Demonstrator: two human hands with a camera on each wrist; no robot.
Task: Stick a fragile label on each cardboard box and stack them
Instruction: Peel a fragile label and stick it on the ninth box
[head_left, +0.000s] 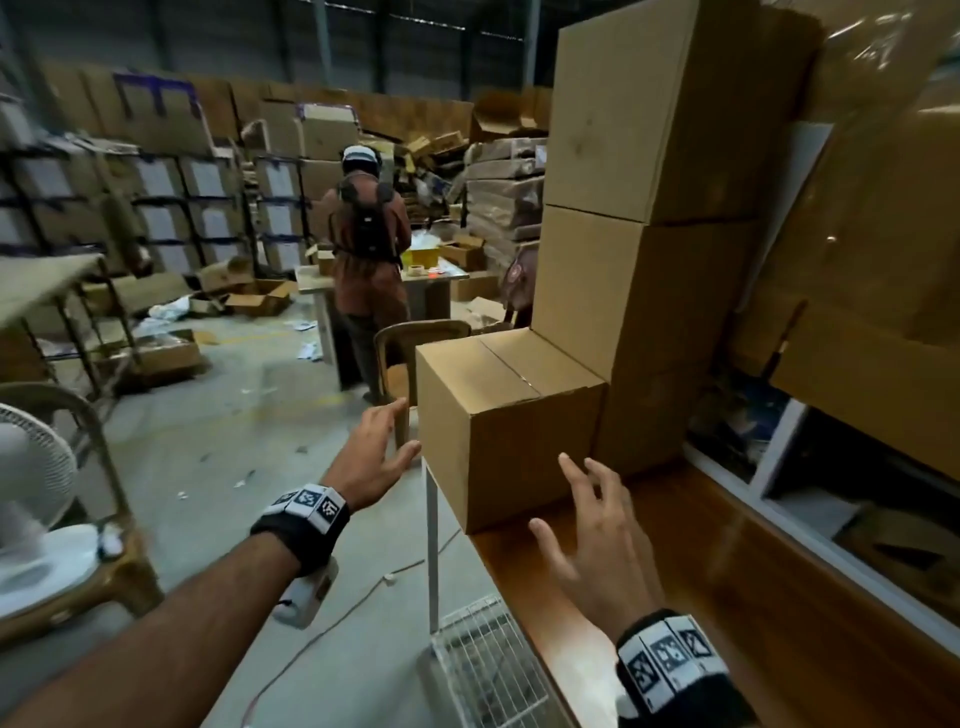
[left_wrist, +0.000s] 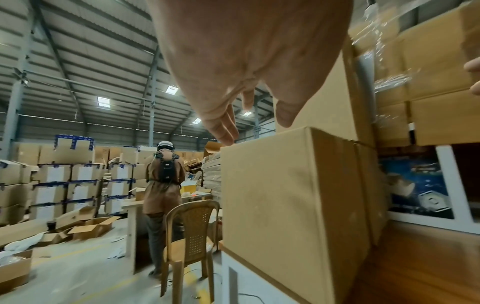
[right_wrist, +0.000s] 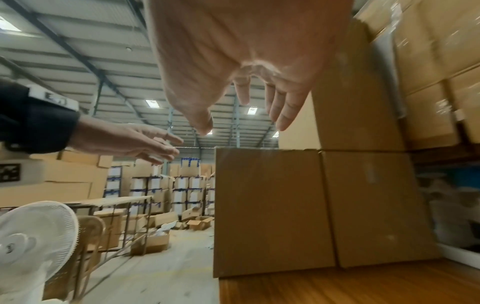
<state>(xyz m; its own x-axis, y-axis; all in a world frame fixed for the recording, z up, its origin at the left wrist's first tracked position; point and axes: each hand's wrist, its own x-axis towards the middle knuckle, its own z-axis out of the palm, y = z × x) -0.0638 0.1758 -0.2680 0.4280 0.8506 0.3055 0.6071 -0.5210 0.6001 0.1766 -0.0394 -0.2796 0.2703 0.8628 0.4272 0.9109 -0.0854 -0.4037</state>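
Reaching for single box, no label visible yet.
Left hand (head_left: 371, 460) lower centre, grip spread, empty, just beside cardboard box (head_left: 511, 421) at bench (head_left: 701, 582) edge; right hand (head_left: 589, 535) spread, empty, near its front. Stack (head_left: 649, 208) behind, upper right. Labelling and stacking of this one apparently still to do.

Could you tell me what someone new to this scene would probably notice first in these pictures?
Most likely the plain cardboard box at the near end of the wooden table, with the left hand and right hand spread open on either side, neither touching it. Behind it rises a stack of boxes; no label shows on any visible face. Farther off, a person with a backpack stands at another table.
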